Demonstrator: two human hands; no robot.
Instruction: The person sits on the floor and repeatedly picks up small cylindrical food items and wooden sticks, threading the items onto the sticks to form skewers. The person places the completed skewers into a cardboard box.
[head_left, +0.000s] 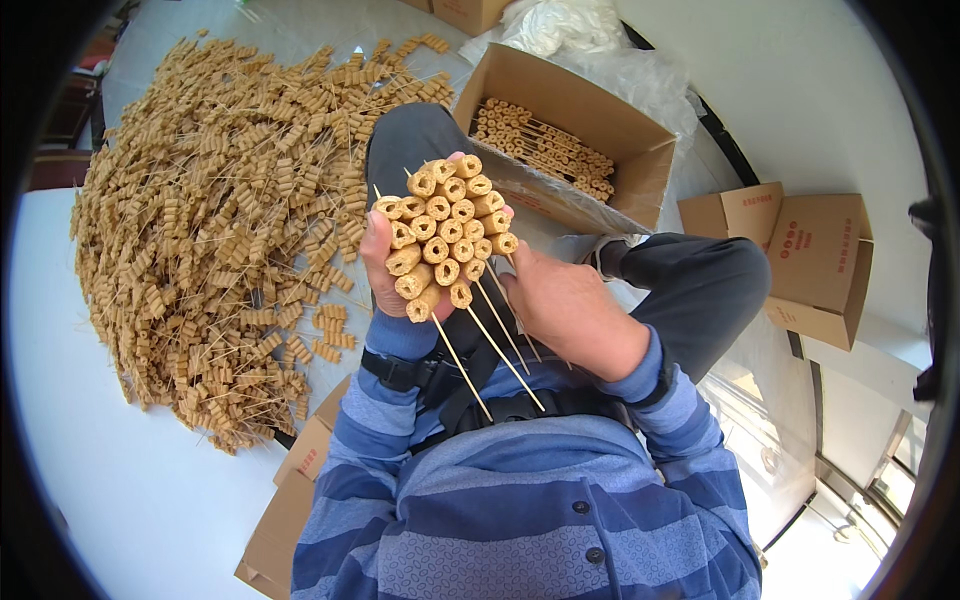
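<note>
In front of my chest is a bundle of skewers (449, 236), thin wooden sticks threaded with short golden-brown hollow rolls whose open ends face up. My left hand (378, 262) grips the bundle from its left side, thumb along the rolls, the other fingers mostly hidden behind. My right hand (572, 308) is closed at the bundle's lower right, its fingers curled around sticks there; the fingertips are partly hidden. Several bare stick ends (500, 350) point down toward my waist.
A large heap of similar skewers (220, 220) spreads over the floor at left. Beyond my legs stands an open cardboard box (610, 105) with rows of skewers inside. Another open carton (815, 250) sits at right, plastic sheeting (640, 85) behind, and cardboard (290, 510) lies at lower left.
</note>
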